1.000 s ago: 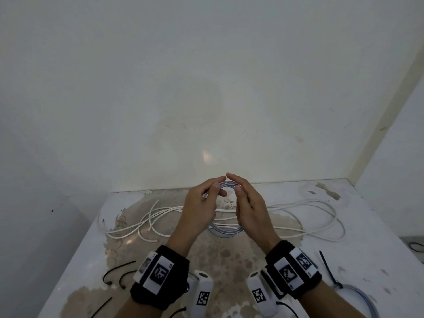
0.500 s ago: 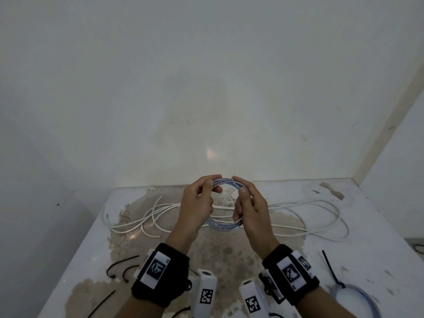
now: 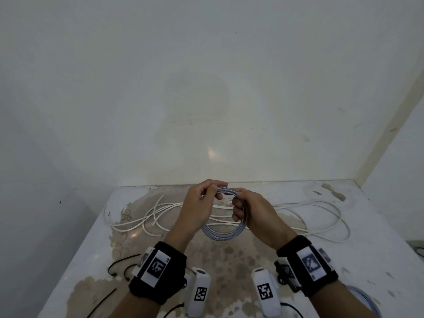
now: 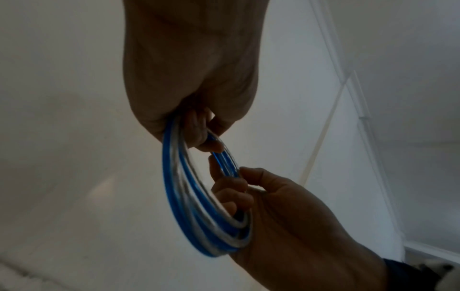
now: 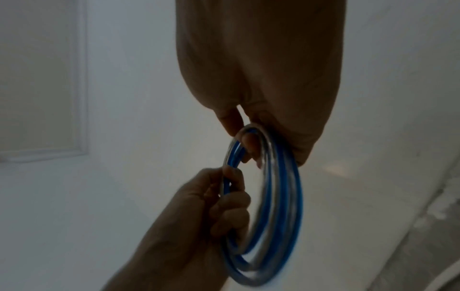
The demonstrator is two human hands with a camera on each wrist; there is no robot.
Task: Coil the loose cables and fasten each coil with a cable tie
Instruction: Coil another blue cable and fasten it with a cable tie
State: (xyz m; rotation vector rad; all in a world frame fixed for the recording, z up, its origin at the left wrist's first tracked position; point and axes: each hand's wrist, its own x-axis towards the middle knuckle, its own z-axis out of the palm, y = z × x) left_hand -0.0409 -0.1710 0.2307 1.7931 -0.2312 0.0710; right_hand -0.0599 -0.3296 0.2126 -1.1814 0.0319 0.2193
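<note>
Fingers on both sides are curled around the same blue and clear coil [image 3: 223,232], so nothing's spread out, it's all pinch and wrap. Left hand [image 3: 199,204] has the top arc pinched between thumb and fingertips [image 5: 230,178], right hand [image 3: 252,210] has its fingers [image 4: 231,195] hooked through the ring with the loops bunched against the palm. So the coil is up in the air between my hands, above the table [image 3: 378,253], not resting on anything.

How I'd do this bit well: keep the right-hand grip as the anchor and only let the left pinch slide, so the turns stay stacked flat instead of fanning out. In the wrist views the loops look a little staggered, so I'd squeeze them into one bundle before going for a tie. That springy cable probably wants to pop open the second one hand lets go, so I'd shift the whole thing into one hand first.

Black cable ties [image 3: 125,265] are lying near my left wrist, easy reach. White cable [image 3: 321,232] is still sprawled loose across the back of the table, that one's next I guess. Another blue coil [image 3: 364,297] sits by my right forearm; can't tell whether it's tied.
</note>
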